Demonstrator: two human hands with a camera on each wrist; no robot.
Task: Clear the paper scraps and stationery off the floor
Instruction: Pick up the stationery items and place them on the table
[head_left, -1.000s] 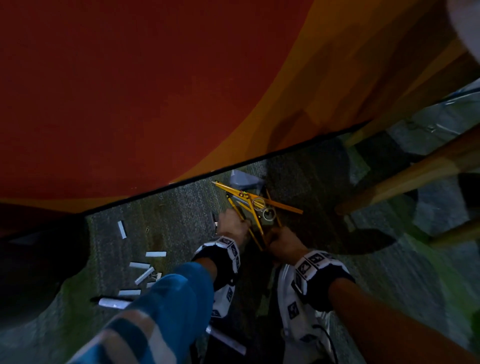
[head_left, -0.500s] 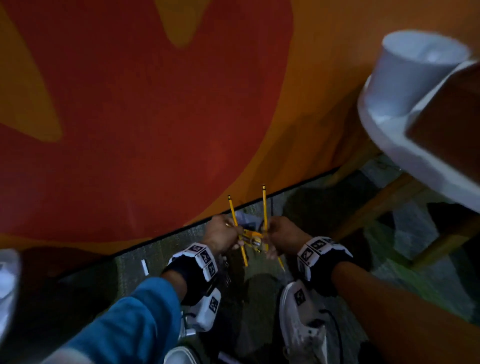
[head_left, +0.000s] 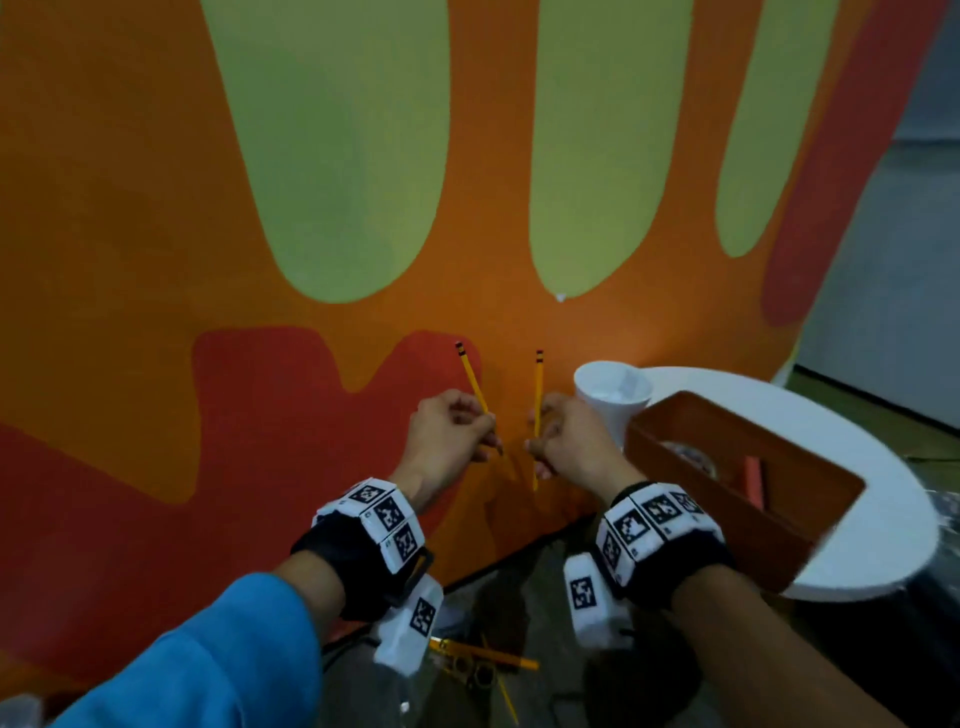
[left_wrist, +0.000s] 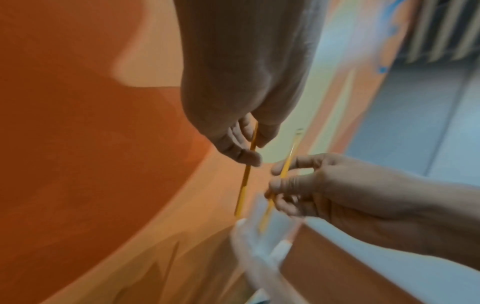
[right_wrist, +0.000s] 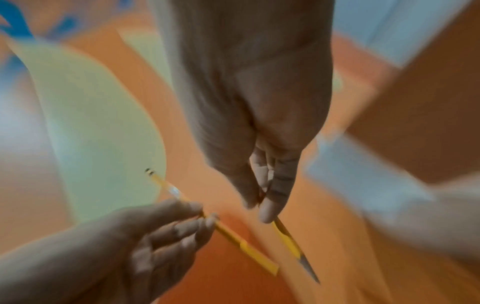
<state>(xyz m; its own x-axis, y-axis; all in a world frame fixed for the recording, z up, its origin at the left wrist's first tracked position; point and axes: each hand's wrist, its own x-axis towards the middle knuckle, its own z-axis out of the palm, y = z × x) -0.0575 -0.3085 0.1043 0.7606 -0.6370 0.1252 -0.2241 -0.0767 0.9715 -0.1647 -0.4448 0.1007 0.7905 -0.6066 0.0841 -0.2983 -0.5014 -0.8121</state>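
Holding one pencil (head_left: 474, 378) in the left hand (head_left: 451, 432) fingers and another pencil (head_left: 538, 387) in the right hand (head_left: 567, 441), both up off the floor. Next, I think, drop them in the cup (head_left: 613, 397) just right of the fingers.

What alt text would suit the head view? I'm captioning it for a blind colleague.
Two hands, left hand and right hand, each hold a yellow pencil upright before an orange, red and green wall. A white cup and brown box sit on a round white table at right; more pencils lie on the floor.
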